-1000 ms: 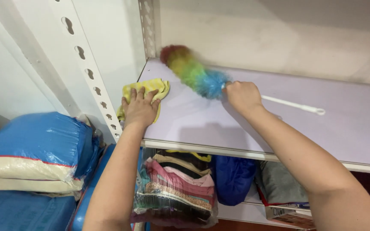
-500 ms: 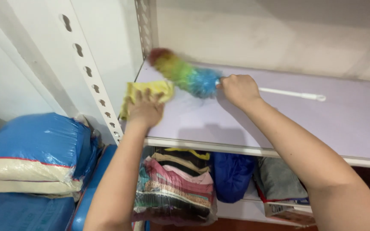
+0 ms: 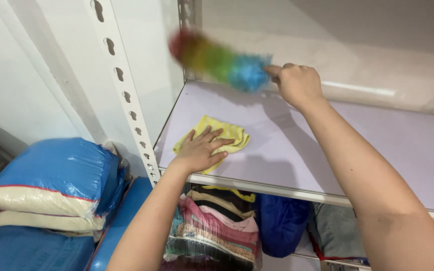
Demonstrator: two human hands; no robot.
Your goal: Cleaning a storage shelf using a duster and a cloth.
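I see my two arms bare from the near edge up to the wrists, no sleeves showing. My left hand [image 3: 199,150] and my right hand [image 3: 299,85] wear no gloves, rings, watch or bands that I can see.

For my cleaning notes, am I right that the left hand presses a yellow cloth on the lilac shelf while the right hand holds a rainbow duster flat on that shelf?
Not quite: in the head view the rainbow duster is raised off the lilac shelf, by the back corner. The rest stands.
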